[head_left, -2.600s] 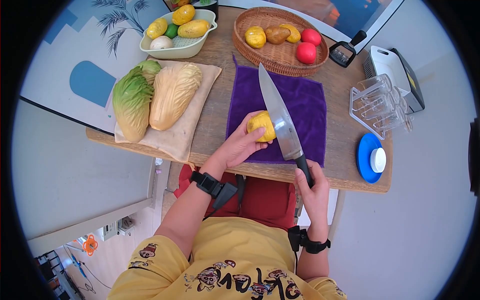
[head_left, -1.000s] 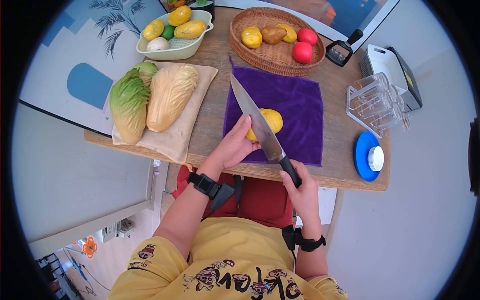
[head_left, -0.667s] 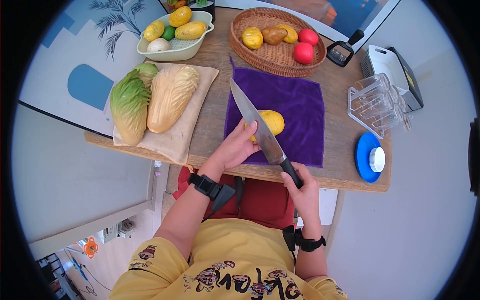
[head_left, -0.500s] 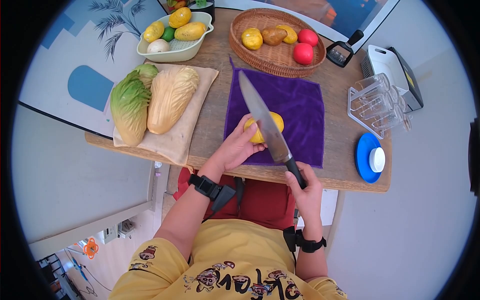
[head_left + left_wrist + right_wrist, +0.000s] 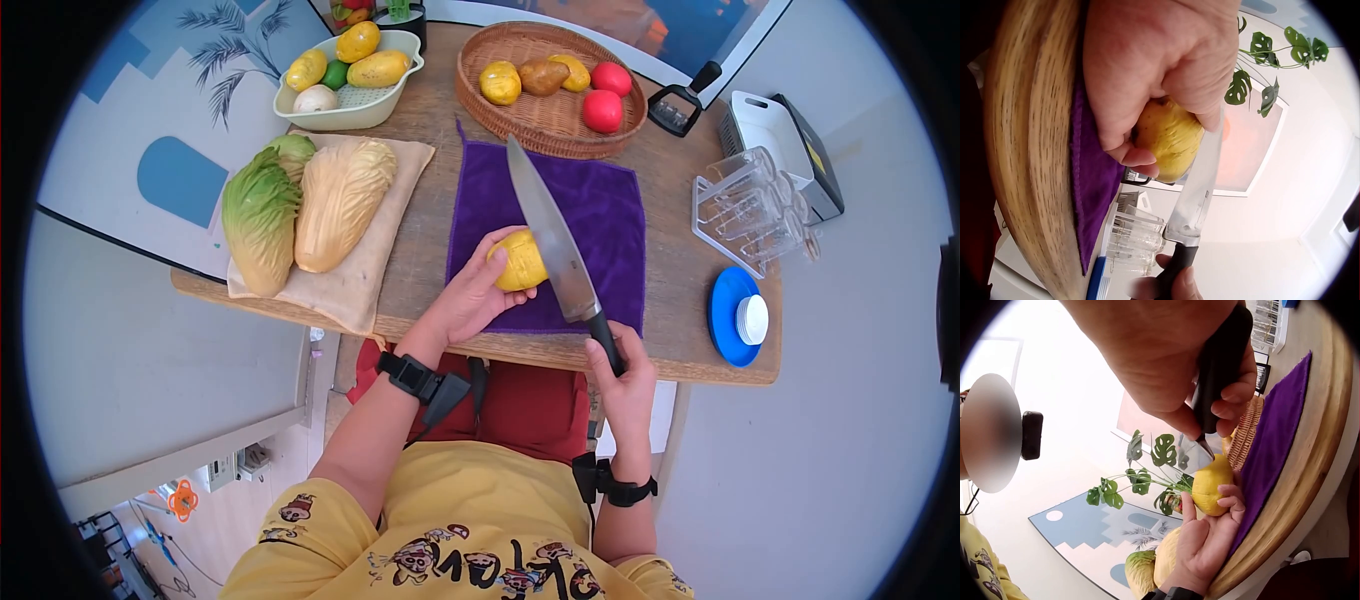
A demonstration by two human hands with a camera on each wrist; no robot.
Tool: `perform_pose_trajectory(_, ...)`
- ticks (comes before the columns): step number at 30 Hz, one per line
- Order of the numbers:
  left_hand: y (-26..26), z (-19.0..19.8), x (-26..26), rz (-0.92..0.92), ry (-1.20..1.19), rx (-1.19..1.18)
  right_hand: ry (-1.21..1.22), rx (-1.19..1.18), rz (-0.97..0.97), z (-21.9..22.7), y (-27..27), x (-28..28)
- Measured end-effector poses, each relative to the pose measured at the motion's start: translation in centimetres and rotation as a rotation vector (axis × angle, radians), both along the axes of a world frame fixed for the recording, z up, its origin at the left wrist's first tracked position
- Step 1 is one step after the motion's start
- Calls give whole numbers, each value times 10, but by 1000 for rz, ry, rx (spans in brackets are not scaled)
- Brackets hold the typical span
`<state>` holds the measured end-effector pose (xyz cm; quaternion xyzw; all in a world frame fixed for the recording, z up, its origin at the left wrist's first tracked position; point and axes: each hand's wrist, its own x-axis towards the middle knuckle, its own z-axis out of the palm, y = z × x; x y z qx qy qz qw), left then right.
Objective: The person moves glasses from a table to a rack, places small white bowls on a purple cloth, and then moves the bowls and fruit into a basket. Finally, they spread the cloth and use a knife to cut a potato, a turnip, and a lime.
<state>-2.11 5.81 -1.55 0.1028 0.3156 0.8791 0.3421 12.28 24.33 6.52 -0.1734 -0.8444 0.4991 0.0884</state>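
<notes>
In the head view my left hand [image 5: 474, 296] holds a yellow rounded fruit [image 5: 520, 262] over a purple cloth [image 5: 606, 215]. My right hand [image 5: 625, 378] grips the black handle of a large kitchen knife [image 5: 553, 240]. Its broad blade slants up and to the left, right along the fruit's right side, with the tip toward the wicker basket. From the left wrist, the fruit [image 5: 1175, 144] shows wrinkled skin with small dark spots, and the blade [image 5: 1192, 197] runs close against it. Fingers curl under the fruit [image 5: 1211, 487] in the right wrist view.
Two cabbages [image 5: 345, 200] lie on a beige cloth [image 5: 400, 205] at left. Behind stand a pale green basket [image 5: 350, 115] of produce and a round wicker basket [image 5: 545, 120]. On the right are a peeler-like tool [image 5: 677, 108], a glass rack [image 5: 725, 235] and a blue plate [image 5: 728, 335].
The knife has swung from across the fruit's left part to its right side, the right hand shifting slightly right. More of the fruit shows now. My left hand keeps hold of it.
</notes>
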Motion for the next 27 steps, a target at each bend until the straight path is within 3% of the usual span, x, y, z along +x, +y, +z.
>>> perform_pose_trajectory(3, 1, 1, -2, -8, 3, 21, -3, -12, -71, 5, -1, -1)
perform_pose_trajectory(12, 1, -8, -2, -24, 15, -23, 45, 121, 81, 8, -7, 0)
perform_pose_trajectory(21, -1, -3, -2, -25, 58, -35, 16, -6, -79, 9, 2, 1)
perform_pose_trajectory(27, 1, -2, 2, 18, 15, -47, 45, 81, 99, 9, -11, 1)
